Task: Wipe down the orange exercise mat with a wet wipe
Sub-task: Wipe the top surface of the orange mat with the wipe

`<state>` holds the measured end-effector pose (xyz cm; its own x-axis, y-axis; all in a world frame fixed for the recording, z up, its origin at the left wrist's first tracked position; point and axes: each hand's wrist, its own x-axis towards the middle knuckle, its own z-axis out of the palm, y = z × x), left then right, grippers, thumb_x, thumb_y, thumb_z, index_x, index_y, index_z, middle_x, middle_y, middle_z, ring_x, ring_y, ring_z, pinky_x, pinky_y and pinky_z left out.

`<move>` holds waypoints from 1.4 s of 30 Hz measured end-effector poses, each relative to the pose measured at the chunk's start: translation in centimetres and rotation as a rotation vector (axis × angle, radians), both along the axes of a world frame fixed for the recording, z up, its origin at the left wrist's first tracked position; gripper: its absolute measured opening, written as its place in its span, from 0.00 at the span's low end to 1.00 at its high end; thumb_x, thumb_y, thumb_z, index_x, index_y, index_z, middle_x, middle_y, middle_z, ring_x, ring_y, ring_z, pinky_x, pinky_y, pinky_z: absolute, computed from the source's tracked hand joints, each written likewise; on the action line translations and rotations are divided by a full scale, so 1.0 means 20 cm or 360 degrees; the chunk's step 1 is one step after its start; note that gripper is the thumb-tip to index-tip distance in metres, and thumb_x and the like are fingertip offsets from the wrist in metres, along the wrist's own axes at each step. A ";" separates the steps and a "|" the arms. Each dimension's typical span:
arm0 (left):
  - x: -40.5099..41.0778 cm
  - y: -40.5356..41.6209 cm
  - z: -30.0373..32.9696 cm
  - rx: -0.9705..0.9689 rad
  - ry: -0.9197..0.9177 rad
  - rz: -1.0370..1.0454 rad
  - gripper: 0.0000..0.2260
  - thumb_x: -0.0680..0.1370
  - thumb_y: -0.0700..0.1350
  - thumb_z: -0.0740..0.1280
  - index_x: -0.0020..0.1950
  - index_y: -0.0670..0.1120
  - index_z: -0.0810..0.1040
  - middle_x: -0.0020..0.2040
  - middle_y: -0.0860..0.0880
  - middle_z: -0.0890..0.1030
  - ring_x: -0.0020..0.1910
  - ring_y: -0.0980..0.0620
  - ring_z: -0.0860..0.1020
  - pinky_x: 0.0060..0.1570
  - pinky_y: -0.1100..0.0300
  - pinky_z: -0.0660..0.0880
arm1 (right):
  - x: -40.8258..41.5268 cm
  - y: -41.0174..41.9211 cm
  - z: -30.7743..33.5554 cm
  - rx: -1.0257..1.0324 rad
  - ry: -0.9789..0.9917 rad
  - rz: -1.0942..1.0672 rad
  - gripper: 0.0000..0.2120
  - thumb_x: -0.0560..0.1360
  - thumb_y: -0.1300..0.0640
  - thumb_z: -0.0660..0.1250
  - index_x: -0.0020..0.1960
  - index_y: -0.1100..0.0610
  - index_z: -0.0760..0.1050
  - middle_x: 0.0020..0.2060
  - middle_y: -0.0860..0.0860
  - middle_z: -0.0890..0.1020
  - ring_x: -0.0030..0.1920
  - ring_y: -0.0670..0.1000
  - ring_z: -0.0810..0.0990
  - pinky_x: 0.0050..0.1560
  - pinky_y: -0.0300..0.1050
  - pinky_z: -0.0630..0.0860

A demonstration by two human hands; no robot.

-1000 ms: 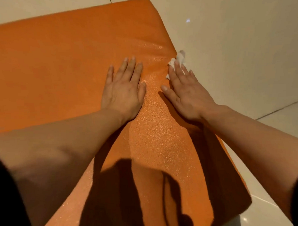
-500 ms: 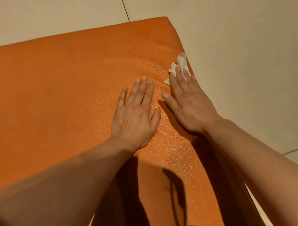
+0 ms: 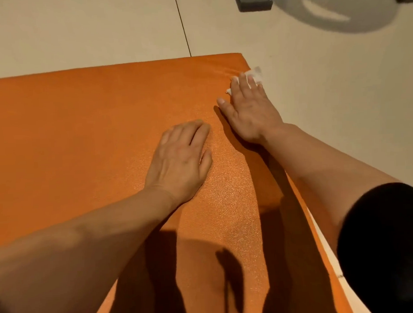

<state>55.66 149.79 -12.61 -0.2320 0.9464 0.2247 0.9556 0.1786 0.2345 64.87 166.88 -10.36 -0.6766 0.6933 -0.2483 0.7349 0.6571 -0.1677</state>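
The orange exercise mat [image 3: 82, 128] lies flat on the floor and fills most of the view. Its far right corner is at the upper right. My right hand [image 3: 250, 108] lies flat with straight fingers on a white wet wipe [image 3: 255, 74], pressing it on the mat's right edge just short of that corner. Part of the wipe sticks out past my fingertips over the edge. My left hand [image 3: 180, 159] rests palm down on the mat, to the left of and nearer than the right hand, holding nothing.
Pale tiled floor [image 3: 327, 93] surrounds the mat at the far side and right. A dark grey object [image 3: 254, 1] with a round shadow beside it stands on the floor at the top right. My arms cast shadows on the near part of the mat.
My right hand has slid the wipe forward along the mat's right edge toward the far corner. My left hand stays on the mat and now trails behind. The camera has tilted up, showing more floor.
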 end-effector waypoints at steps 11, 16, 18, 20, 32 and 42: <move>-0.02 0.02 0.01 -0.0277 -0.0005 0.0074 0.29 0.79 0.57 0.48 0.76 0.42 0.62 0.77 0.41 0.60 0.77 0.45 0.55 0.75 0.44 0.51 | -0.33 0.28 0.04 0.0038 -0.0039 0.0122 0.30 0.83 0.42 0.40 0.79 0.57 0.43 0.79 0.55 0.43 0.78 0.53 0.40 0.76 0.51 0.38; -0.04 0.03 0.01 -0.0344 0.0002 0.0048 0.30 0.79 0.57 0.46 0.77 0.43 0.59 0.78 0.41 0.57 0.78 0.46 0.52 0.76 0.44 0.47 | -0.38 0.24 0.03 0.0046 -0.0017 -0.0124 0.31 0.83 0.43 0.41 0.79 0.60 0.45 0.79 0.58 0.48 0.78 0.55 0.45 0.77 0.50 0.41; -0.04 0.03 0.01 -0.0389 -0.0001 0.0048 0.31 0.78 0.57 0.44 0.78 0.44 0.57 0.78 0.42 0.55 0.78 0.47 0.50 0.76 0.44 0.45 | -0.36 0.17 0.01 0.0076 -0.0026 -0.0198 0.31 0.83 0.43 0.41 0.79 0.62 0.44 0.78 0.59 0.46 0.78 0.56 0.44 0.77 0.50 0.41; -0.05 0.04 0.01 -0.0432 0.0022 0.0051 0.32 0.78 0.57 0.42 0.79 0.44 0.54 0.79 0.43 0.53 0.78 0.48 0.48 0.76 0.44 0.42 | -0.31 0.10 0.00 0.0058 -0.0043 -0.0161 0.30 0.83 0.43 0.40 0.79 0.60 0.45 0.78 0.59 0.45 0.78 0.56 0.43 0.77 0.51 0.41; -0.01 -0.84 0.22 -0.0600 -0.0083 0.0175 0.27 0.81 0.49 0.59 0.79 0.48 0.55 0.80 0.48 0.48 0.78 0.51 0.44 0.71 0.37 0.35 | -0.07 -0.73 0.11 -0.0202 -0.0171 0.0242 0.29 0.84 0.45 0.43 0.79 0.59 0.41 0.78 0.57 0.39 0.78 0.56 0.38 0.76 0.50 0.37; -0.01 -1.96 0.45 -0.0843 -0.0171 0.0463 0.29 0.80 0.50 0.59 0.79 0.45 0.54 0.79 0.47 0.53 0.78 0.50 0.47 0.73 0.37 0.39 | -0.18 -2.13 0.20 -0.0484 -0.0249 0.0898 0.29 0.84 0.46 0.42 0.79 0.57 0.36 0.77 0.54 0.34 0.77 0.52 0.34 0.76 0.48 0.36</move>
